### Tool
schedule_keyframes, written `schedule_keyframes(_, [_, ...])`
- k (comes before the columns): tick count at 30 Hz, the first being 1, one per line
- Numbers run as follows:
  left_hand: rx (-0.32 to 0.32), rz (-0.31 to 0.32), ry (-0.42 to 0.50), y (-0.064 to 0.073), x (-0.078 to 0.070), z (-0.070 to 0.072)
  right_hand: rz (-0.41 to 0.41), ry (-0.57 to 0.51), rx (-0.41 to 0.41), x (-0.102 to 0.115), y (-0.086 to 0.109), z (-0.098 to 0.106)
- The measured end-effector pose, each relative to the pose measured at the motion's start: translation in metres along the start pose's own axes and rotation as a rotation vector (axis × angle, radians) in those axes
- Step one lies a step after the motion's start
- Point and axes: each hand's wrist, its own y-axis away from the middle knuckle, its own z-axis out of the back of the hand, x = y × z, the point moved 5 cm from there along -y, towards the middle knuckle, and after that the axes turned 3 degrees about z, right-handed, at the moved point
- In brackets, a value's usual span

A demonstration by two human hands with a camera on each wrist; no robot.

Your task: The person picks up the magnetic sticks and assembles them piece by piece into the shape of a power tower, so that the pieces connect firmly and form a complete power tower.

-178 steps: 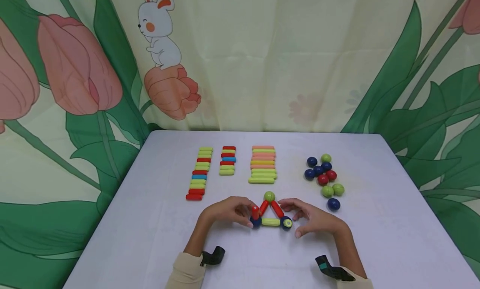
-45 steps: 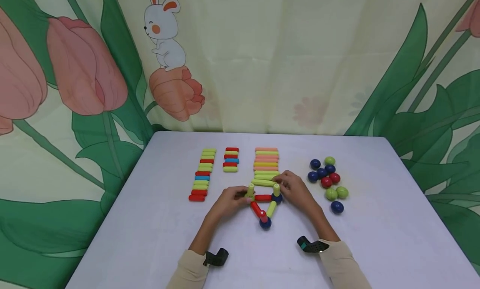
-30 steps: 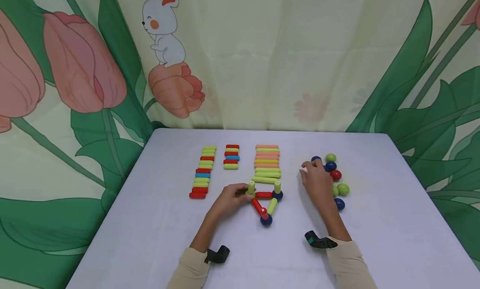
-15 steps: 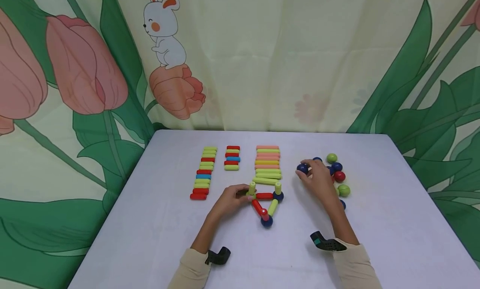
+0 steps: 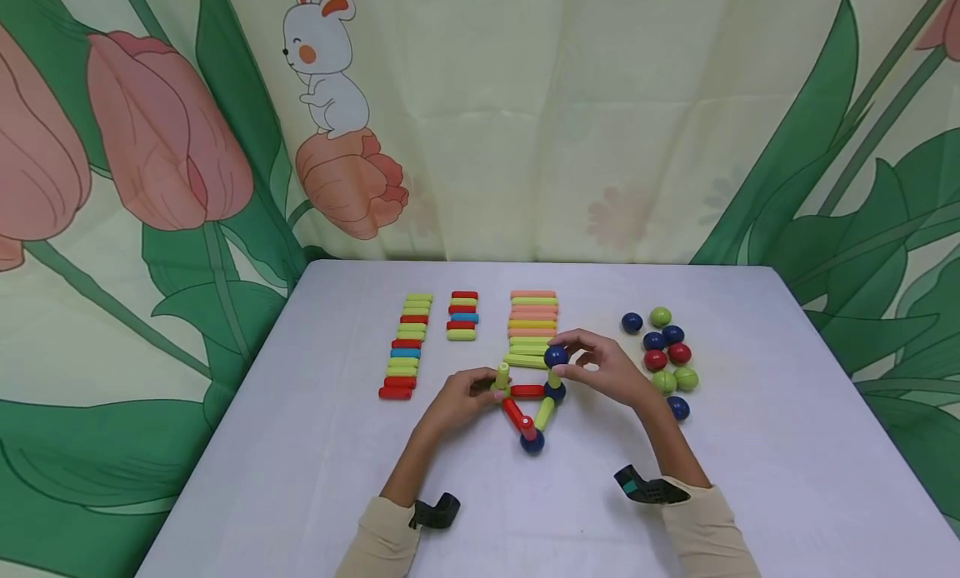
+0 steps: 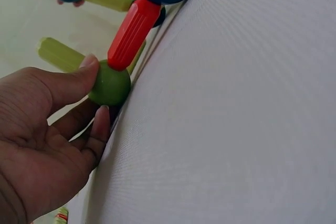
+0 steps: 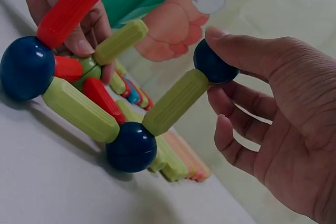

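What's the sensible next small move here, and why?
Probably ease the right hand off its blue ball: the ball appears seated on the upright green rod, and the left hand already holds the green ball opposite.

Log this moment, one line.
left hand: holding green corner ball; right hand: pinching blue ball atop upright lime rod; upright red rod: uncapped
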Motion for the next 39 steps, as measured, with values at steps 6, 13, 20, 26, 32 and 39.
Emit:
schedule_keyframes(6, [0.003,0.014,0.006,0.000,0.002,-0.001,-0.003,0.019,0.001,-0.002,0.000,-0.002])
schedule_keyframes(13, [0.000,0.016,0.010,-0.001,0.003,0.001,-0.025,-0.054,0.026,-0.003,-0.002,-0.004])
schedule_keyframes(20, [0.005,0.013,0.012,-0.002,0.003,0.001,-0.047,-0.064,0.045,-0.008,-0.002,-0.006])
schedule_keyframes(26, [0.011,0.005,0.014,-0.002,0.002,0.001,-0.052,-0.025,0.070,-0.010,-0.001,-0.005])
schedule_keyframes(32, [0.016,0.008,0.008,-0.003,0.002,0.001,-0.019,0.013,0.073,-0.010,0.001,0.001])
schedule_keyframes(39, [0.015,0.017,0.001,-0.002,0.002,0.001,-0.058,0.032,-0.013,-0.011,0.007,0.022])
